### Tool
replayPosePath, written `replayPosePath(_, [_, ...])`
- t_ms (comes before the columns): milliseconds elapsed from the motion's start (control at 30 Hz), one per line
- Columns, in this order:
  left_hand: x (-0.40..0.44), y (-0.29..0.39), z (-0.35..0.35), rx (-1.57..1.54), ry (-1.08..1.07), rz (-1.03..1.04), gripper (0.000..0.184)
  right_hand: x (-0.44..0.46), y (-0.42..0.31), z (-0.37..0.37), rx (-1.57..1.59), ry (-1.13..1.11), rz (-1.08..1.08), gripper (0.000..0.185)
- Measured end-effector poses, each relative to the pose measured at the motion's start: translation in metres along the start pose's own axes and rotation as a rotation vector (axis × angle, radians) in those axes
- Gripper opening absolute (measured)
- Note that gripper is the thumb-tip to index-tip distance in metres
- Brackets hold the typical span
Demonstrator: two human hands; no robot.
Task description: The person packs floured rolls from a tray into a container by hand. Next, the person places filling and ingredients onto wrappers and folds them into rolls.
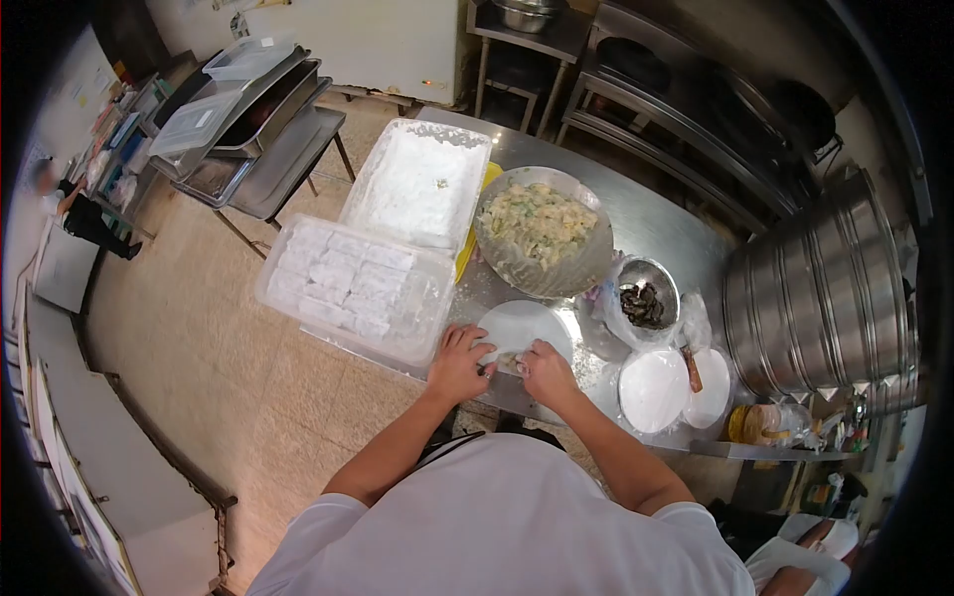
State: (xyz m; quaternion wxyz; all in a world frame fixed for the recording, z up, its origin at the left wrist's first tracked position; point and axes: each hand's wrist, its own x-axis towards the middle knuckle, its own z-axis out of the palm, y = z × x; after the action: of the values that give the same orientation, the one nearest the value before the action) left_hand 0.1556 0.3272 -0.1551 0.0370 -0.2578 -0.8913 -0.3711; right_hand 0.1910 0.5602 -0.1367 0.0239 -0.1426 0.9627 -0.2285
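A thin, round white wrapper [525, 326] lies on the steel table near its front edge. On its near side, a small strip of pale filling [510, 362] shows between my hands. My left hand [460, 364] curls its fingers over the wrapper's near-left edge, with the thumb toward the filling. My right hand [549, 373] pinches the near-right edge close to the filling. Beyond the wrapper stands a large bowl [538, 283] of pale, chunky filling with green bits. To its right, a metal bowl [668, 273] partly in plastic holds dark pieces.
Left of my hands, a plastic bin [433, 343] holds rows of white-dusted rolls; a powder-filled tray [376, 214] stands behind. Two stacks of white wrappers [650, 392] lie at right, with a wooden-handled tool [693, 370]. Large metal steamers [810, 298] tower beyond. Another person stands far left.
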Motion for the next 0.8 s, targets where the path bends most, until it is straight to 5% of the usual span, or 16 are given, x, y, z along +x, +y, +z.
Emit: replayPosePath(800, [-0.001,-0.005,0.005,0.009,0.002,0.023,0.032,-0.022,-0.006,-0.046,0.311,0.288,0.376,0.034])
